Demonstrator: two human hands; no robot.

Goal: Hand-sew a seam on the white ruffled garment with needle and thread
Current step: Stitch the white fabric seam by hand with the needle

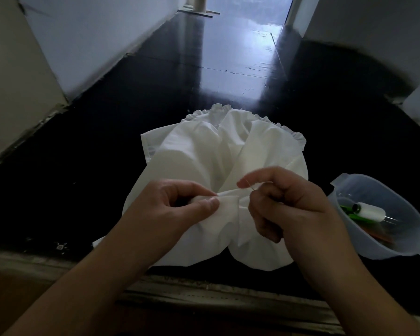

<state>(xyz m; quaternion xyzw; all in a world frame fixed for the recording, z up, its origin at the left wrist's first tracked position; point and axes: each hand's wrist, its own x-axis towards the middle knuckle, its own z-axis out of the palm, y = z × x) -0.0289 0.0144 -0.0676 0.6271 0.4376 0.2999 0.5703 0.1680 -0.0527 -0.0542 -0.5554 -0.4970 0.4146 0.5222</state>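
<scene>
- A pale wall (17,76) is seen at the far left, meeting a black, glossy worktop (87,170) that runs away from the viewer and catches a bright reflection further back.
- The left hand (177,209) is held over the near part of the worktop; a raised fold of cloth is pinched between its thumb and curled fingers.
- The white garment (204,151) is spread on the worktop between and beyond both hands, with its ruffled edge (218,109) turned to the far side and its near part bunched up under the hands.
- A thin needle (250,185) is seen just right of the pinched fold, at the tip of the cloth ridge; whether it has entered the cloth cannot be told.
- The right hand (286,204) is curled, and the needle is held between its thumb and forefinger, just beside the left hand's fold. A thread cannot be made out.
- A translucent plastic bowl (398,243) stands on the worktop to the right of the garment, near the right wrist and apart from the cloth.
- A white spool of thread (370,210) is lying inside the bowl, beside green items (347,210) that are too blurred to be identified.
</scene>
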